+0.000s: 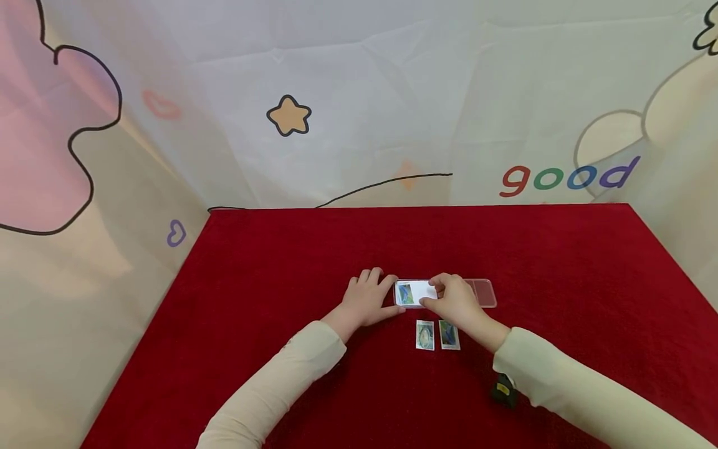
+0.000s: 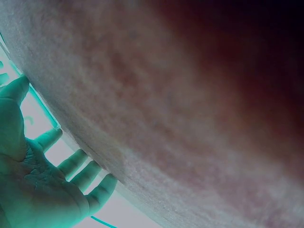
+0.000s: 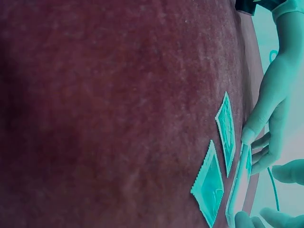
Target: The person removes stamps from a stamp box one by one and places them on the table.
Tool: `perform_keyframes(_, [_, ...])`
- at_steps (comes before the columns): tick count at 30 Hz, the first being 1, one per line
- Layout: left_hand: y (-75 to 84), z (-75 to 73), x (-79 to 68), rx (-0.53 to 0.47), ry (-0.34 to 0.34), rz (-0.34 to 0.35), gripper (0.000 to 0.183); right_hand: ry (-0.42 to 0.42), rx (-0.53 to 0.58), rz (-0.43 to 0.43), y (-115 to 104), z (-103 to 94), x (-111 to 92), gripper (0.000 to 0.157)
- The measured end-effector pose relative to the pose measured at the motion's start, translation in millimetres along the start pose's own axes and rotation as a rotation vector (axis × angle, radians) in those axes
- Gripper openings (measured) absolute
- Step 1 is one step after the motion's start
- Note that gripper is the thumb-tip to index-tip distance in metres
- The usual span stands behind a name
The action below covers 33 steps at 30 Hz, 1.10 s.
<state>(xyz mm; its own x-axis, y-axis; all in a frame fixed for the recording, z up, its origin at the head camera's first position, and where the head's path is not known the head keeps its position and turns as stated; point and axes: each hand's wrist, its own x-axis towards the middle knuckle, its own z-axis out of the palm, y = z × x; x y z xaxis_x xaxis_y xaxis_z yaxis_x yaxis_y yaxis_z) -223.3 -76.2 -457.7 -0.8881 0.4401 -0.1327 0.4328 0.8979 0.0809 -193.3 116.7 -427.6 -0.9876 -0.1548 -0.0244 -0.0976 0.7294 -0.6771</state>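
Note:
On the red cloth lies a shallow clear plastic case point(image 1: 485, 293) whose left part bears a white card. A small blue-green postage stamp point(image 1: 405, 294) sits on that card. My left hand point(image 1: 367, 299) touches the case's left end, its fingers straight and spread, thumb at the near corner. My right hand point(image 1: 453, 300) is over the middle of the case. Its thumb and forefinger reach the white card and stay apart; whether anything is held there is hidden. Two more stamps lie in front: a pale green one point(image 1: 425, 335) and a darker blue-green one point(image 1: 449, 335).
A red cloth point(image 1: 336, 243) covers the table up to a printed curtain point(image 1: 381, 125) at the back and sides. Against the right sleeve sits a small dark object point(image 1: 503, 391) with a yellow mark.

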Motion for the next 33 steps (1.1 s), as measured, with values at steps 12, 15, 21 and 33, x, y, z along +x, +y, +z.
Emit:
perform_keyframes(12, [0.4,0.9,-4.1,0.004,-0.013,-0.008,0.064,-0.041,0.056,0.028,-9,15.9,8,0.040])
perform_keyframes(15, [0.5,0.0,-3.7,0.001,-0.009,-0.003,0.064,-0.060,0.059,0.033,-13,18.7,11,0.040])
perform_keyframes(21, [1.2,-2.7,-3.5,-0.004,-0.025,-0.006,0.063,-0.054,0.041,0.006,-14,23.7,18,0.039])
perform_keyframes(33, [0.9,-5.3,-3.7,0.019,-0.025,-0.005,0.063,-0.072,0.011,0.030,-16,24.5,26,0.043])
